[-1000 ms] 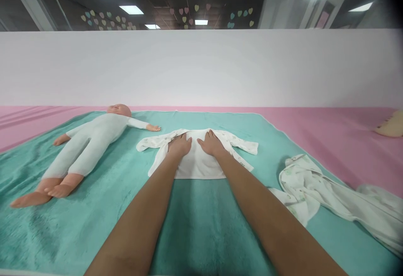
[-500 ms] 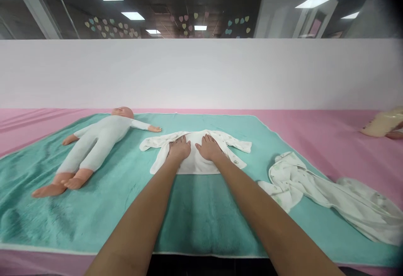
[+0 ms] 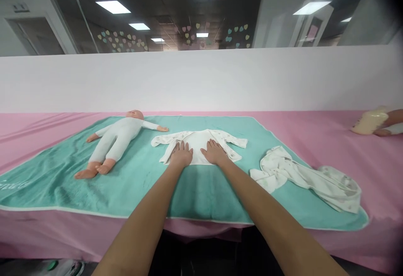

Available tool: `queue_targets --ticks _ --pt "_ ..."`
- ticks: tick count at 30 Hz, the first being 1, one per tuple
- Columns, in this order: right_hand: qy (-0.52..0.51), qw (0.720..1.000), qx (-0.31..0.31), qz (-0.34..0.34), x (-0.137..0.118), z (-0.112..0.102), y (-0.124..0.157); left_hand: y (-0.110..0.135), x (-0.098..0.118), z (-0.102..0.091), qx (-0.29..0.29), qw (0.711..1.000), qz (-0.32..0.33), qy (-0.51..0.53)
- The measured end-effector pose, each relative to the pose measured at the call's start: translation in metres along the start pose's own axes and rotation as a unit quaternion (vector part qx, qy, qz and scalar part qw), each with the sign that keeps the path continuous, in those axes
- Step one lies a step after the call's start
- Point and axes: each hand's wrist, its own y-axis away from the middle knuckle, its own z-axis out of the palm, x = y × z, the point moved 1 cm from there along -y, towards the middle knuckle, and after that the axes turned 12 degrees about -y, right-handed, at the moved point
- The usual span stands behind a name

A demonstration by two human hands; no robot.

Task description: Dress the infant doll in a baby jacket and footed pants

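A folded white baby garment (image 3: 199,140) lies on a teal blanket (image 3: 195,187). My left hand (image 3: 181,155) rests flat on its near left part, fingers stretched out. My right hand (image 3: 215,151) lies flat on its near right part, fingers also spread. Neither hand grips anything. A baby doll (image 3: 117,139) in a pale suit lies on its back to the left of the garment.
A crumpled white cloth (image 3: 307,176) lies on the blanket's right side. The blanket covers a pink table (image 3: 315,131) backed by a white partition (image 3: 201,80). At the far right another person's hand (image 3: 388,122) holds a cream bottle (image 3: 369,122).
The view has drawn back, so the table's front edge now shows. My hands have slid toward me along the garment to its near edge. The bottle at the far right has shifted.
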Motion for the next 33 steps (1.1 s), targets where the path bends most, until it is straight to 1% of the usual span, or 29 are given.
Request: queue_targets --ticks 7,12,16,20,23,26,29,31,33 --pt "-0.006 1.0 -0.022 0.004 -0.005 -0.006 0.031 0.034 0.0 -0.001 0.006 1.0 -0.016 -0.002" --pt "0.0 1.0 -0.025 -0.016 -0.006 -0.009 0.052 0.053 0.001 -0.003 0.004 1.0 -0.028 -0.014" --pt "0.005 0.999 -0.02 -0.037 -0.008 -0.011 0.067 0.066 -0.001 -0.002 0.025 0.999 -0.017 -0.025" --pt "0.008 0.998 -0.023 -0.05 -0.007 -0.013 0.083 0.077 -0.006 0.0 0.029 0.999 -0.008 -0.024" --pt "0.005 0.997 -0.026 -0.074 -0.005 -0.015 0.098 0.084 -0.012 0.001 0.04 0.999 0.008 -0.028" --pt "0.0 0.995 -0.031 -0.098 -0.003 -0.018 0.117 0.096 -0.022 0.003 0.052 0.997 0.043 -0.034" --pt "-0.011 0.992 -0.049 -0.118 -0.003 -0.024 0.14 0.118 -0.039 0.001 0.052 0.994 0.095 -0.014" --pt "-0.029 0.989 -0.066 -0.132 -0.005 -0.03 0.156 0.137 -0.056 -0.008 0.031 0.989 0.142 0.028" --pt "-0.058 0.984 -0.092 -0.142 -0.012 -0.036 0.169 0.153 -0.079 -0.023 0.011 0.983 0.166 0.082"
